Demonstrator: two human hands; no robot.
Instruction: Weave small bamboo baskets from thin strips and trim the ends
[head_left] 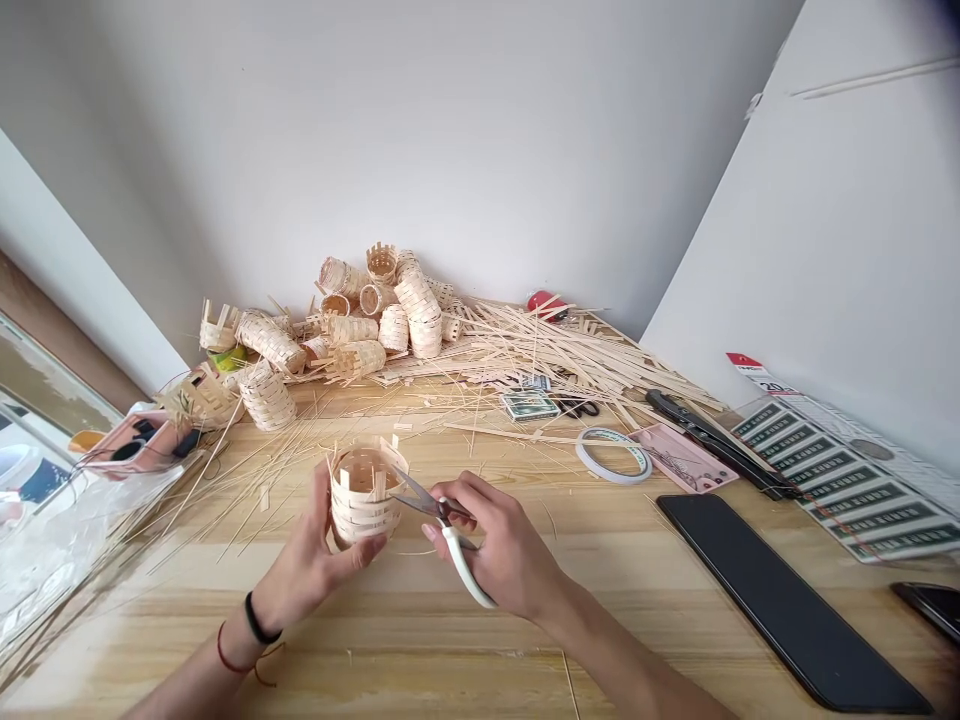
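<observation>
A small woven basket [365, 518] of pale wood strips stands upright in my left hand [319, 555], whose thumb lies across its front and whose fingers wrap round its left side. Several strip ends stick up from its rim. My right hand [499, 550] grips a pair of scissors [461, 570] with white handles. The scissor blades are apart and point left, at the basket's right upper edge by an upright strip end. Whether the blades touch the strip, I cannot tell.
Woven baskets [420, 315] are piled against the wall, beside a heap of loose wood strips [540, 350]. To the right lie a tape roll [581, 460], a pink tray [682, 458], a black utility knife [705, 435], blade packs [847, 480] and a dark flat slab [787, 600].
</observation>
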